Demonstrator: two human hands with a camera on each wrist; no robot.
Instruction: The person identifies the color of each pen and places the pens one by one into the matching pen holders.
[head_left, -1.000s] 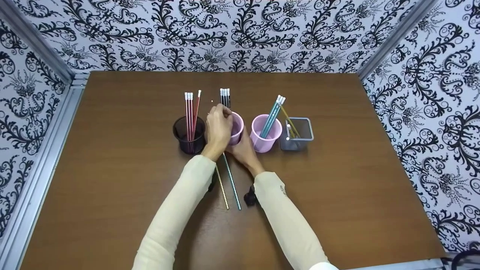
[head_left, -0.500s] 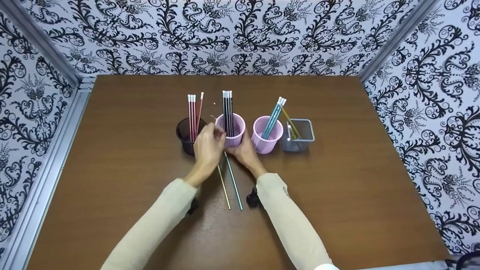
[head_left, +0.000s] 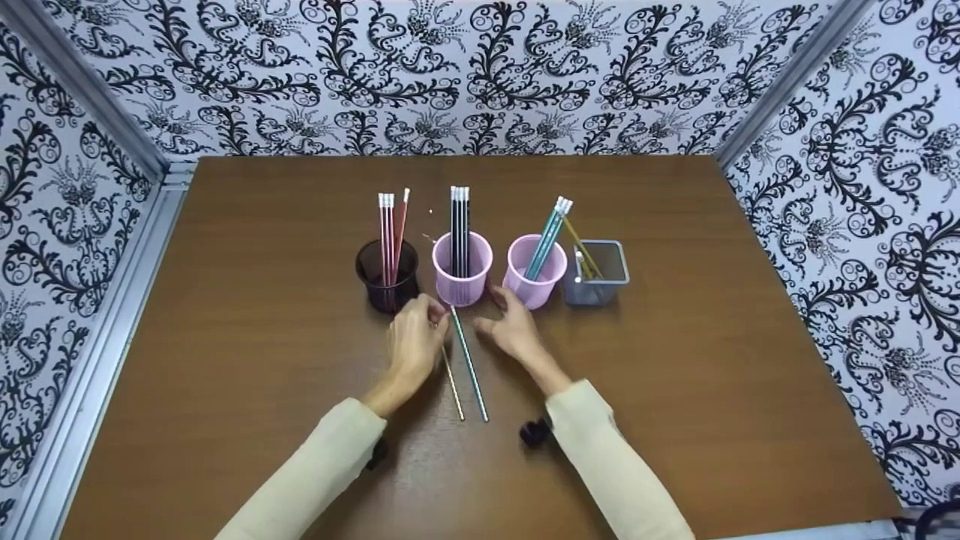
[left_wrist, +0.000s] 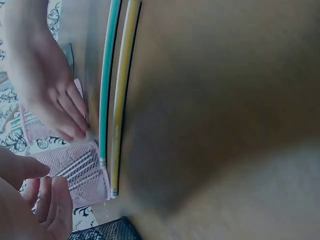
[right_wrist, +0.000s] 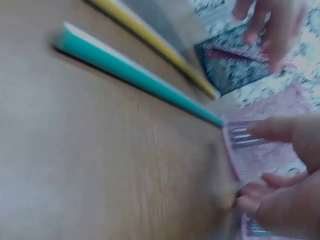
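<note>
My left hand (head_left: 415, 334) hovers over the far end of a yellow pencil (head_left: 453, 382) lying on the table, its fingers loosely bent. The left wrist view shows nothing between those fingers. Beside that pencil lies a teal pencil (head_left: 470, 367), both pointing toward the middle pink mesh cup (head_left: 461, 291). Several black pencils (head_left: 460, 225) stand upright in this cup. Between it and the right pink mesh cup (head_left: 529, 294) is my right hand (head_left: 517, 330), thumb and fingers spread, holding nothing. Its fingers (right_wrist: 280, 127) overlap the middle cup in the right wrist view.
A dark mesh cup (head_left: 384, 298) with several red and pink pencils stands at the left of the row. Several teal pencils (head_left: 546, 236) lean in the right pink cup. A grey square mesh holder (head_left: 600, 294) with yellow pencils ends the row. Patterned walls surround the table (head_left: 712, 390).
My right hand has let go of the middle pink cup and drawn back to the right. My left hand has moved away from the black pencils, down toward the yellow pencil on the table.
</note>
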